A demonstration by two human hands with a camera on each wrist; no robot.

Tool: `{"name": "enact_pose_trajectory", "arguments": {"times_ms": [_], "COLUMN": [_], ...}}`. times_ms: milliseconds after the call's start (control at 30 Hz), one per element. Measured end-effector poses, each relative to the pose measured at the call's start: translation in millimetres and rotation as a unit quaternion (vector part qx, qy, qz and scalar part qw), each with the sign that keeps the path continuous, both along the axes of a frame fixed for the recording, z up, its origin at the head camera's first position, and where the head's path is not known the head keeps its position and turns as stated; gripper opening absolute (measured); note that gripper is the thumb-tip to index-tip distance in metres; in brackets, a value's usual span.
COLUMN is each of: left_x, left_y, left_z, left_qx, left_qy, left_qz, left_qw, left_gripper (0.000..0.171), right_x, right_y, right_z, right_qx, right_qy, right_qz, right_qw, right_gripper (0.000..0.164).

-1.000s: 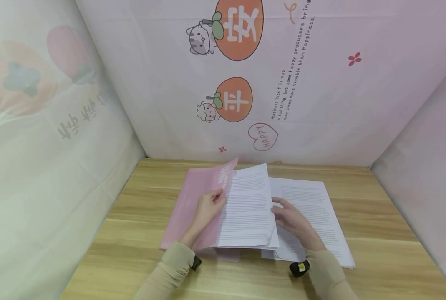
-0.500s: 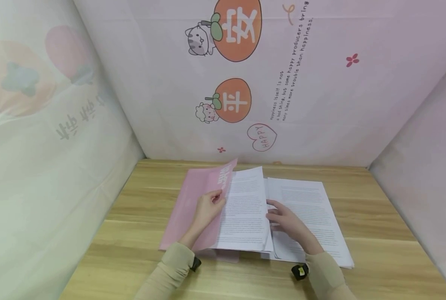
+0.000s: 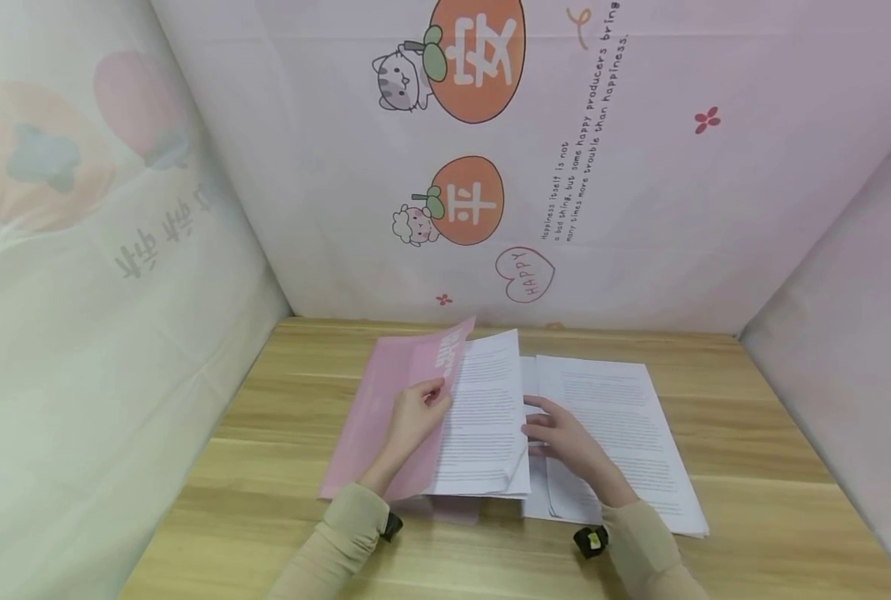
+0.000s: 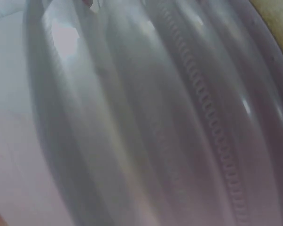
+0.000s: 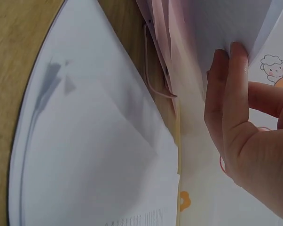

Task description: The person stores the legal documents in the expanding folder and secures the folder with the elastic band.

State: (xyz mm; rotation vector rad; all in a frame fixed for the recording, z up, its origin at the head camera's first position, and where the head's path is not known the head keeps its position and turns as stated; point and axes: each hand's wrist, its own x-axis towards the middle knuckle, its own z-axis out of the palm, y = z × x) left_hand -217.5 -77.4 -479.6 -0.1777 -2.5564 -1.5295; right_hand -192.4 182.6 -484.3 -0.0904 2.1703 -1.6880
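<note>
A translucent pink document folder (image 3: pixel 392 400) lies left of centre in the head view, its cover lifted. My left hand (image 3: pixel 415 417) pinches the cover's right edge. A stack of printed sheets (image 3: pixel 483 417) lies partly under that cover, its lower right corner slightly curled. The fingers of my right hand (image 3: pixel 568 437) touch the stack's right edge. In the right wrist view, two nearly straight fingers (image 5: pixel 235 94) of the right hand press against the raised paper (image 5: pixel 226 23). Glossy plastic (image 4: pixel 155 117) with a ridged line fills most of the left wrist view; the left fingers are hidden there.
A second pile of printed sheets (image 3: pixel 625 433) lies on the wooden table (image 3: pixel 745 433), to the right under my right arm. A printed cloth wall (image 3: pixel 640 208) stands behind the table, with plain side walls left and right.
The stack of sheets has slid left under the pink cover, my right hand moving along with it. My left hand stays put on the cover.
</note>
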Motion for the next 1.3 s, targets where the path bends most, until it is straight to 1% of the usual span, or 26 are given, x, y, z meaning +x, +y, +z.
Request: {"name": "enact_pose_trajectory", "arguments": {"times_ms": [167, 300, 433, 567, 767, 867, 1000, 1133, 1300], "left_x": [0.3, -0.7, -2.0, -2.4, -1.8, -1.6, -1.3, -0.8, -1.7], "left_y": [0, 2, 3, 4, 4, 4, 5, 6, 7], "left_z": [-0.4, -1.3, -2.0, -3.2, -2.8, -3.0, -3.5, -3.0, -3.5], "left_qx": [0.003, 0.011, 0.006, -0.002, 0.0, 0.002, 0.001, 0.003, 0.007], "left_qy": [-0.003, -0.006, -0.006, -0.007, -0.004, -0.002, 0.004, 0.014, 0.018], "left_qz": [0.004, -0.001, -0.004, 0.002, 0.007, 0.009, 0.014, 0.023, 0.033], "left_qw": [1.0, 0.9999, 1.0, 1.0, 1.0, 1.0, 0.9999, 0.9996, 0.9993], "left_gripper": [0.038, 0.038, 0.038, 0.039, 0.039, 0.039, 0.038, 0.038, 0.037], "right_x": [-3.5, -5.7, -7.2, -7.3, -4.8, -3.4, -1.7, -1.7, -2.4], "right_y": [-6, -13, -18, -19, -18, -19, -24, -33, -42], "right_z": [-2.6, -3.4, -2.2, -1.9, -3.3, -2.8, -2.0, -3.1, -6.2], "right_qx": [-0.026, -0.041, -0.054, -0.056, -0.052, -0.058, -0.073, -0.09, -0.109], "right_qy": [-0.001, 0.001, 0.007, 0.009, -0.015, -0.018, -0.011, -0.004, 0.0], "right_qz": [0.01, 0.013, 0.022, 0.031, 0.03, 0.026, 0.019, 0.024, 0.034], "right_qw": [1.0, 0.999, 0.998, 0.998, 0.998, 0.998, 0.997, 0.996, 0.993], "right_gripper": [0.064, 0.064, 0.063, 0.062, 0.066, 0.066, 0.064, 0.064, 0.064]}}
